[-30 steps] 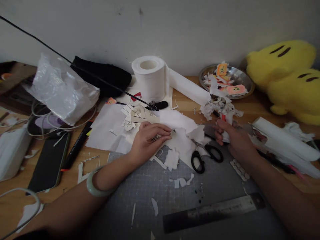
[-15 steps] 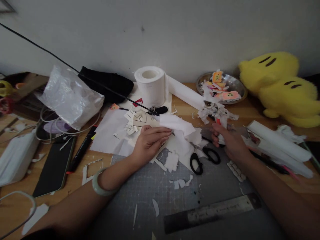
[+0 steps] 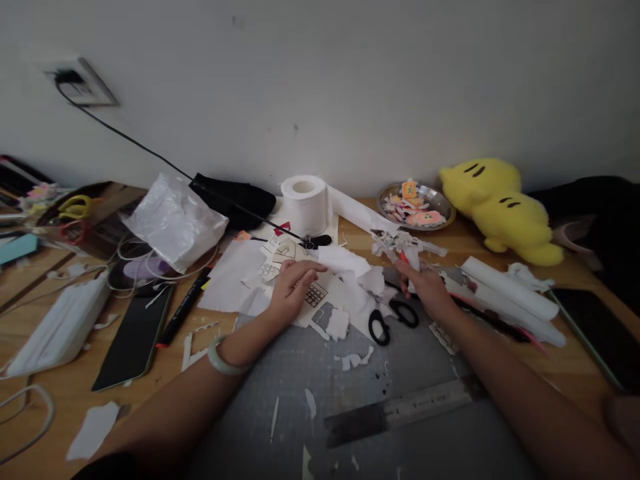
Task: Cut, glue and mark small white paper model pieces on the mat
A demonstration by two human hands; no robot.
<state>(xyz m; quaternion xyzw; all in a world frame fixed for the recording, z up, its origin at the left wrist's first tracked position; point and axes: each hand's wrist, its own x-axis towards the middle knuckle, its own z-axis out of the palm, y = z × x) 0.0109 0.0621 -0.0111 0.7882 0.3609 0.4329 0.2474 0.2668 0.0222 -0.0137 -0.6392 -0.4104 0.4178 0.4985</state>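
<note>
My left hand [image 3: 296, 285] lies over a pile of papers, its fingers stretched out and nothing visible in them. Beside its fingertips is a piece of white tissue [image 3: 347, 260], and below them a paper with a black-drawn grid [image 3: 316, 294] shows. My right hand [image 3: 424, 285] is closed around a small white thing with an orange-red tip [image 3: 403, 256]; its kind is unclear. Crumpled tissue scraps [image 3: 387, 243] lie just beyond that hand. Black-handled scissors [image 3: 380, 328] rest between both hands, their blades partly hidden under paper.
A tissue roll [image 3: 304, 207] stands near the wall, with a metal bowl [image 3: 440, 207] of paper cutouts to its right. A steel ruler [image 3: 425, 405] lies on the grey cutting mat [image 3: 260, 413]. Yellow plush toys [image 3: 505, 207], phones and a black marker [image 3: 185, 307] surround the work area.
The view has shifted, showing more wall and more of both table sides. My left fingers have drawn back from the tissue, uncovering the drawn grid. My right hand keeps its grip.
</note>
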